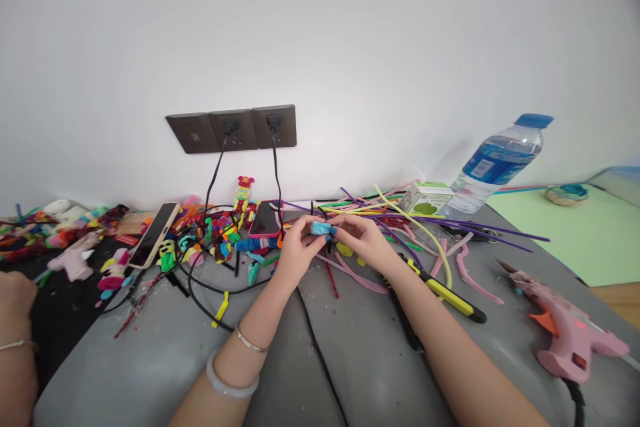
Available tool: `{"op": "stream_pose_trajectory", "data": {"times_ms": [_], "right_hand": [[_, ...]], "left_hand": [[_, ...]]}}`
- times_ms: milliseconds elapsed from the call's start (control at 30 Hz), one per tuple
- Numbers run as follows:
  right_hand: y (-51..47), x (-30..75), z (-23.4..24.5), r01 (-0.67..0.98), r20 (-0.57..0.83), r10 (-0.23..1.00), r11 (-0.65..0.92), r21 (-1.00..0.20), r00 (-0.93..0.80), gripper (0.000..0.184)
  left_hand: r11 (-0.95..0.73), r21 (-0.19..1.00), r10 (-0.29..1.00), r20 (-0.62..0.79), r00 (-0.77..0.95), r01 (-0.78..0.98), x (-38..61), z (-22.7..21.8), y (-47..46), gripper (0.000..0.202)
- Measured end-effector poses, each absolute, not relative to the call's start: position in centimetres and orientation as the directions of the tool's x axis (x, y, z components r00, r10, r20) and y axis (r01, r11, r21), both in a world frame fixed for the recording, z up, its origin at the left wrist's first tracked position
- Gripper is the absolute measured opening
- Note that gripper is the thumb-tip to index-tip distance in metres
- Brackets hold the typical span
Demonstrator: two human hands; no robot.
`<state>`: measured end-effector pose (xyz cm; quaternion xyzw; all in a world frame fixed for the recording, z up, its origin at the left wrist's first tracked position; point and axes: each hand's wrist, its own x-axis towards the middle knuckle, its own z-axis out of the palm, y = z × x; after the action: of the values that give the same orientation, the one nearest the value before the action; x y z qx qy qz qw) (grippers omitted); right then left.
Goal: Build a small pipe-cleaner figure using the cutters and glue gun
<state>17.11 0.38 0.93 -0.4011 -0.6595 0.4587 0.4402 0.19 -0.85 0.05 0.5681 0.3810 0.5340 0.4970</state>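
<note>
Blue pipe-cleaner coil [324, 229] is pinched between left hand [296, 252] and right hand [364, 240]; a fingertip slip might drop it among loose pipe cleaners [353, 275].

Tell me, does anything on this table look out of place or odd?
The pink glue gun lies on its side at the right. Pipe cleaners sprawl loose around the blue fuzzy piece pinched by the left hand and right hand, and black cables snake through the clutter.
</note>
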Motion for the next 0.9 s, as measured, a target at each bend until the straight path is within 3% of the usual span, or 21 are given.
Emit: {"op": "stream_pose_trajectory", "data": {"times_ms": [467, 700, 900], "right_hand": [[0.53, 17.03, 0.47, 0.141, 0.288, 0.93, 0.325, -0.935, -0.229, 0.017], [0.46, 17.13, 0.97, 0.149, 0.434, 0.876, 0.468, -0.871, -0.211, 0.015], [0.52, 17.34, 1.25, 0.17, 0.484, 0.838, 0.53, -0.831, -0.251, 0.013]], "left_hand": [[-0.128, 0.984, 0.988, 0.137, 0.071, -0.127, 0.14, 0.31, -0.71, 0.026], [-0.045, 0.978, 0.994, 0.065, 0.09, -0.206, 0.09, 0.24, -0.81, 0.032], [-0.057, 0.985, 0.992, 0.074, 0.1, -0.162, -0.14, 0.12, -0.54, 0.033]]}}
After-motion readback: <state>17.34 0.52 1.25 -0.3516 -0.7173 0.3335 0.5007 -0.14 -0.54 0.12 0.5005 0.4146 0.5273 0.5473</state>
